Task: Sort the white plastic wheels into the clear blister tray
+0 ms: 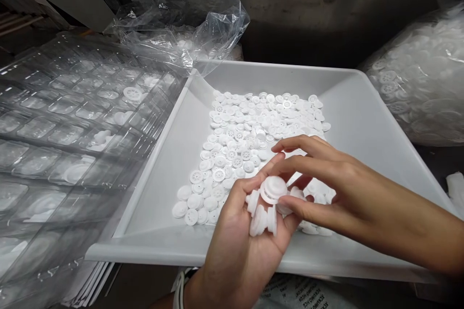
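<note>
My left hand [246,251] is cupped palm up over the tray's front part, holding several white round plastic pieces [258,220] with stepped, flanged rims. Its thumb rests against the topmost piece [274,188]. Reaching in from the right, my right hand [326,183] has its thumb and fingers closed around that same topmost piece, above the left palm. Behind and beneath both hands lies a wide grey tray [377,135] with many more white plastic discs [235,154] spread over its floor; some show spoked faces, others smooth ones. My hands hide part of the pile.
At the left, clear plastic blister trays [54,130] with rows of pockets overlap the tray's side; a few pockets hold white pieces. An open clear bag [217,24] stands behind the tray. A full bag of white discs [424,77] sits at the right.
</note>
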`<action>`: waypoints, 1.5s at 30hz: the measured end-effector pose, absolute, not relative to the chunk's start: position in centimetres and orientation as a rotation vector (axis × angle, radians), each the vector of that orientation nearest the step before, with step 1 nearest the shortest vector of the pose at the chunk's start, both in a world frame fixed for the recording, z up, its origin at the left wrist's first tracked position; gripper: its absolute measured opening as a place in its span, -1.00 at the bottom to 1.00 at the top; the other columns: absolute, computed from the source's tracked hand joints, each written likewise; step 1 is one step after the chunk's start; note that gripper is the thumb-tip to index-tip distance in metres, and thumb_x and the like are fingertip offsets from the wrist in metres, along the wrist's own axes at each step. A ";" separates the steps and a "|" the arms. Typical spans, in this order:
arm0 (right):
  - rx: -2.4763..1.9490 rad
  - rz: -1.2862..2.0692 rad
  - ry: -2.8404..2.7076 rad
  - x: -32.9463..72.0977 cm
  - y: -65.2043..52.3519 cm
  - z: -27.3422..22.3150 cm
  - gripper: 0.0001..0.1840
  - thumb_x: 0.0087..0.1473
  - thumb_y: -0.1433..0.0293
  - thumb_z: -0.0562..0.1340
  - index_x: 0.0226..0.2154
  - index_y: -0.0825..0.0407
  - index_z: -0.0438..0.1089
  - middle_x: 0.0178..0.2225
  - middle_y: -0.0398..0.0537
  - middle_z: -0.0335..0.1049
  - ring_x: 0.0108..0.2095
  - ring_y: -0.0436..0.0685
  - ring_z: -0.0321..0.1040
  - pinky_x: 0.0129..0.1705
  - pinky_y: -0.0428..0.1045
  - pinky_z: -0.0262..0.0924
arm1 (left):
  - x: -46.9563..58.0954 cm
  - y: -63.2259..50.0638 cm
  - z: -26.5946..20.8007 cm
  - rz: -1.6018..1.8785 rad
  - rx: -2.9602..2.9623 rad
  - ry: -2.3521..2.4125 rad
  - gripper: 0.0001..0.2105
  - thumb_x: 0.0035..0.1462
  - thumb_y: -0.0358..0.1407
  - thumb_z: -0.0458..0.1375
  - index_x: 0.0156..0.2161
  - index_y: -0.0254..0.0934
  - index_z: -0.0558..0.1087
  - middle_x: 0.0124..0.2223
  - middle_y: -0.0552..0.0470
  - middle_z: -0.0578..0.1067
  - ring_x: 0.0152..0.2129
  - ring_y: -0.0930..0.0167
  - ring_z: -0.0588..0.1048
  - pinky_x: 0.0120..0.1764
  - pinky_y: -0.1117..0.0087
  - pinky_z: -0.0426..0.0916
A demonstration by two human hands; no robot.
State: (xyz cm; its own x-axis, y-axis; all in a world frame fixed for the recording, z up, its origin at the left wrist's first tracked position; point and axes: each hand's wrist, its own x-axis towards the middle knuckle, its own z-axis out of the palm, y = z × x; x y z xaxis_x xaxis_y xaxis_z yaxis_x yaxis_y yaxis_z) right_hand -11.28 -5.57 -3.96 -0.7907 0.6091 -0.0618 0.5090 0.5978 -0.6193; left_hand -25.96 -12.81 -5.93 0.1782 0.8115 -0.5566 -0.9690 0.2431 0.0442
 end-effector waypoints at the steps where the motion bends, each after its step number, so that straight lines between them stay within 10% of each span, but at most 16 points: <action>1: -0.934 0.953 -2.670 -11.3 -5.6 -3.9 -0.74 0.28 0.20 0.24 0.02 -0.29 0.33 0.21 -0.30 0.16 0.20 0.01 0.21 0.12 -0.09 0.35 | -25.9 -12.8 -5.9 1.298 -0.354 0.536 -0.74 0.25 -0.42 0.01 -0.14 -0.34 0.56 -0.35 -0.03 0.59 -0.22 0.39 0.62 -0.12 0.44 0.52; 9: -0.801 0.781 -2.427 -11.8 -5.2 -3.2 -0.80 0.19 0.52 0.24 -0.13 -0.03 0.35 -0.17 -0.18 0.38 -0.22 -0.05 0.36 -0.28 -0.20 0.35 | -25.8 -12.8 -5.9 1.321 -0.311 0.549 -0.73 0.25 -0.34 0.10 -0.01 -0.33 0.56 -0.09 -0.14 0.64 -0.05 0.26 0.60 0.08 0.22 0.47; 18: -0.582 0.506 -2.634 -11.3 -4.8 -3.8 -0.78 0.28 0.60 0.11 -0.16 -0.01 0.33 -0.08 -0.12 0.33 -0.19 -0.07 0.38 -0.23 -0.16 0.30 | -26.3 -13.0 -6.1 1.324 -0.285 0.471 -0.70 0.27 -0.39 0.01 -0.42 -0.34 0.54 -0.40 -0.02 0.57 -0.30 0.45 0.60 0.01 0.38 0.48; 33: -0.586 0.478 -2.789 -10.4 -4.7 -3.3 -0.74 0.28 0.12 0.24 -0.13 -0.07 0.39 0.11 -0.09 0.23 0.12 0.08 0.20 0.03 -0.03 0.29 | -26.3 -12.7 -5.7 1.361 -0.330 0.528 -0.68 0.16 -0.33 0.13 -0.01 -0.35 0.57 -0.11 -0.10 0.64 -0.15 0.33 0.62 -0.01 0.36 0.50; 45: -0.822 0.564 -2.707 -9.9 -4.3 -3.6 -0.78 0.35 0.16 0.14 -0.06 -0.18 0.43 0.05 -0.22 0.28 -0.01 -0.05 0.34 -0.03 -0.09 0.27 | -26.3 -12.8 -5.4 1.414 -0.342 0.491 -0.65 0.14 -0.41 0.06 -0.02 -0.46 0.57 0.00 -0.20 0.63 0.03 0.26 0.57 0.13 0.26 0.44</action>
State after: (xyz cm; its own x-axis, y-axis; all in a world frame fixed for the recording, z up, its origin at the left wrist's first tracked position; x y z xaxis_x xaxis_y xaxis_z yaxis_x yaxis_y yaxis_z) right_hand -9.91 -4.25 -3.59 -0.8077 0.5754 0.1285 0.4762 0.7652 -0.4333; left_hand -26.27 -12.79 -5.40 0.0836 0.8517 -0.5173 -0.9890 0.1343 0.0613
